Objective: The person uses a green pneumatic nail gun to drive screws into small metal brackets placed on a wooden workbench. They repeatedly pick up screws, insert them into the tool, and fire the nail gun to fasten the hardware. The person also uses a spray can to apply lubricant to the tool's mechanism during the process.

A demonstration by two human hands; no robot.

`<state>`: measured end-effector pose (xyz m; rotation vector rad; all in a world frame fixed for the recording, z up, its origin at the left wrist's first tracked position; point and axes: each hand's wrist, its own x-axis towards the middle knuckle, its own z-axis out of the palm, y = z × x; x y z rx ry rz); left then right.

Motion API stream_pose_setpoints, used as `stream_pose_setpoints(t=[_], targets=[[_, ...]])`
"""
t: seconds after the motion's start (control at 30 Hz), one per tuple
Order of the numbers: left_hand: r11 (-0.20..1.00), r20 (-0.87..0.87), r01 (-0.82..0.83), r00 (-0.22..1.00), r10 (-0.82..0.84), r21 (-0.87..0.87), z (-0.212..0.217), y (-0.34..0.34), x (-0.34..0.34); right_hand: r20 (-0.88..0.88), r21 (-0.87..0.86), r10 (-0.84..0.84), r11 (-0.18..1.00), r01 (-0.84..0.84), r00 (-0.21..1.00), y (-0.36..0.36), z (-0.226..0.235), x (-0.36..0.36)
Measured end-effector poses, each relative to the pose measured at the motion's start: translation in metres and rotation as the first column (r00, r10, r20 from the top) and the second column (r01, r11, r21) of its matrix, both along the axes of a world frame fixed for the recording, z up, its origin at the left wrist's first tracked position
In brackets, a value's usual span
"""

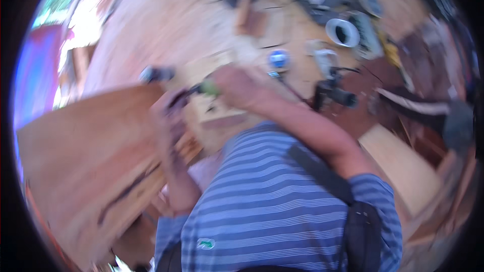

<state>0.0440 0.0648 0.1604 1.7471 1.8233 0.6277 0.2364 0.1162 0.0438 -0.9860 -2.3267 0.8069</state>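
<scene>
My right hand (232, 85) is closed round the green handle of a tool (209, 87), just beyond my striped shirt. A dark, narrow part runs from that handle toward my left hand (170, 113). Motion blur hides the tool's exact kind. The left fingers curl at the dark end, but whether they hold it or something else is unclear. Beneath both hands lies a pale wooden piece (217, 113) with a dark spot on it. A dark cylinder with a light end (157, 74) rests just beyond my left hand.
A broad brown board (91, 156) spreads at the left. Farther right are a blue round lid (278, 59), a white tub (343, 32) and a dark power tool (335, 95). Tools crowd the far right. A pale plank (401, 166) lies beside my right arm.
</scene>
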Motion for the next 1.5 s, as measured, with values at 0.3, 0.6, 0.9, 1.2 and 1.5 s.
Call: stream_pose_setpoints(t=[0.3, 0.6, 0.9, 1.2, 1.5], targets=[[0.981, 0.407, 0.026, 0.912, 0.055, -0.191, -0.022, 0.017, -0.019, -0.004, 0.010, -0.124, 0.992, 0.124, 0.992, -0.008, 0.009, 0.002], [0.994, 0.181, -0.017, 0.983, 0.037, -0.111, -0.025, 0.022, 0.000, -0.020, 0.050, -0.226, 0.973, 0.227, 0.974, -0.004, -0.016, -0.030], [1.000, 0.119, 0.026, 0.992, -0.028, 0.016, -0.048, 0.038, -0.027, -0.060, 0.060, -0.246, 0.967, 0.249, 0.968, -0.005, -0.020, -0.032], [0.992, 0.187, 0.075, 0.978, -0.092, 0.097, -0.004, 0.031, -0.007, -0.072, -0.028, -0.224, 0.974, 0.223, 0.972, -0.006, -0.018, -0.028], [0.967, 0.556, -0.238, 0.795, 0.245, -0.087, -0.025, 0.048, -0.054, -0.047, -0.027, -0.224, 0.974, 0.223, 0.973, -0.008, -0.017, -0.031]])
